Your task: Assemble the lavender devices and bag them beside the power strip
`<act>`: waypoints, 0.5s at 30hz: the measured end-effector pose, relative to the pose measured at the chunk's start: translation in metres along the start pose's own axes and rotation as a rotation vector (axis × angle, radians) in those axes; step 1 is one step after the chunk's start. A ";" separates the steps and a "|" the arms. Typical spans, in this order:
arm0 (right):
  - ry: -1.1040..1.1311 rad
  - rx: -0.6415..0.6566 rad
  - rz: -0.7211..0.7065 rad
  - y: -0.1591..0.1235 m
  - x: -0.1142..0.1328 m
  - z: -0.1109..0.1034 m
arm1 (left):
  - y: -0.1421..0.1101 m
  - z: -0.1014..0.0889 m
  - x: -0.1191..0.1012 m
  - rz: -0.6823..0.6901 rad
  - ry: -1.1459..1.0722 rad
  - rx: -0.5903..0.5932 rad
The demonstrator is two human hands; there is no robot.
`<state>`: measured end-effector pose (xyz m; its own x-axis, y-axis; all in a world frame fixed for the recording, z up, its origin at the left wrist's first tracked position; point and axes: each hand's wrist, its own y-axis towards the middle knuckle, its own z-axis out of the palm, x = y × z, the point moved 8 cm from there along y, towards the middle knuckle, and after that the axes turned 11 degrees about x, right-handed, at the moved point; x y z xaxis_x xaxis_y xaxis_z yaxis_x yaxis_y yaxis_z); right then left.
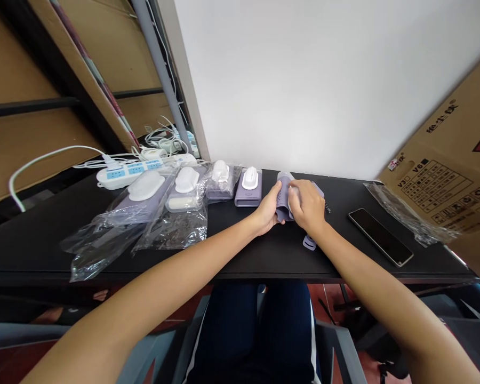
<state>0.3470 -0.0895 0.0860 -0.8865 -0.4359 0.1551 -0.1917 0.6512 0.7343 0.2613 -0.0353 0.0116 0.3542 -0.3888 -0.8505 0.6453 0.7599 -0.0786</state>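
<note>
Both hands work at the middle of a black tabletop [264, 261]. Left hand [266, 209] curls closed against the near side of a lavender rubbery casing [284, 201]; right hand [307, 207] grips it from the other side, fingers wrapped over its top [298, 189]. The casing sits between the palms, partly hidden; contact with the table cannot be told. A small lavender tab [309, 242] lies just below the right hand, its link to the casing unclear. Just left stands a lavender unit with a white cap [248, 186]. Further left lie clear plastic bags [104, 242] with similar pieces. Behind them runs a white power strip [128, 175]. To the right lie a black smartphone [380, 236] and a tilted cardboard box [436, 181].
</note>
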 end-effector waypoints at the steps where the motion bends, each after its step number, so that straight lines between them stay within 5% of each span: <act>1: -0.016 0.033 -0.017 0.000 0.001 0.001 | 0.000 0.001 0.000 0.003 0.006 0.018; 5: -0.086 0.136 -0.055 -0.001 0.002 0.004 | -0.002 0.002 -0.002 0.007 0.006 0.047; 15: 0.060 0.129 -0.060 -0.002 0.003 0.007 | -0.001 -0.002 0.003 -0.036 -0.010 0.039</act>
<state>0.3416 -0.0872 0.0802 -0.8459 -0.5104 0.1549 -0.2998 0.6952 0.6533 0.2600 -0.0358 0.0080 0.3367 -0.4208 -0.8424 0.6836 0.7244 -0.0887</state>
